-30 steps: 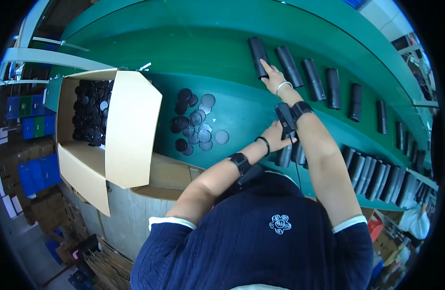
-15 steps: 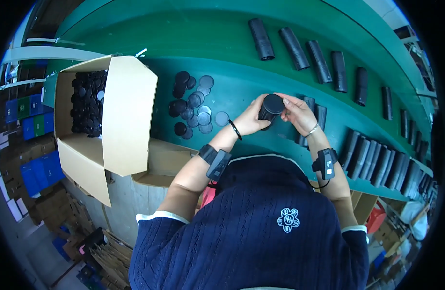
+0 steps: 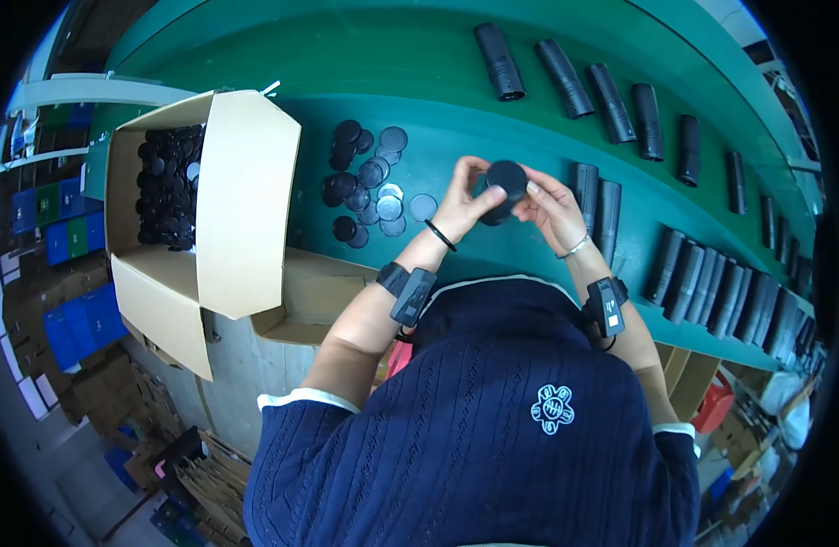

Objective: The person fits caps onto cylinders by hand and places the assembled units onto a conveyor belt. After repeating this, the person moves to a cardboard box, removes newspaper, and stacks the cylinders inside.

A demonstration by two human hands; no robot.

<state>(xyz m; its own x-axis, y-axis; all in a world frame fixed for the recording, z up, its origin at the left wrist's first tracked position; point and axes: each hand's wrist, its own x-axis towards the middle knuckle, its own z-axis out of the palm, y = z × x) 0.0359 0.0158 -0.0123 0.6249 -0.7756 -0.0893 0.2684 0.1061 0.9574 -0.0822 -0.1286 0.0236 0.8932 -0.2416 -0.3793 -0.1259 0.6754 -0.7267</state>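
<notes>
My left hand (image 3: pixel 465 202) is wrapped round a black ribbed tube (image 3: pixel 498 217), seen almost end-on, with a round black cap (image 3: pixel 507 177) at its upper end. The left thumb presses on the cap's near edge. From the other side, the fingertips of my right hand (image 3: pixel 554 211) touch the tube and cap at the rim. Two black tubes (image 3: pixel 608 223) lie on the green table just right of my right hand. Left of my hands, loose black discs (image 3: pixel 393 139) are scattered flat, some overlapping.
An open cardboard box (image 3: pixel 246 205) full of black discs (image 3: pixel 171 187) stands at the left, beside a lower carton (image 3: pixel 319 292). Several black tubes (image 3: pixel 606 102) lie spaced along the far green strip. More tubes (image 3: pixel 702 278) sit packed in a row at the right.
My left thumb has come up onto the cap's edge. Both hands and the tube have shifted slightly to the left, uncovering more of the two tubes beside my right hand.
</notes>
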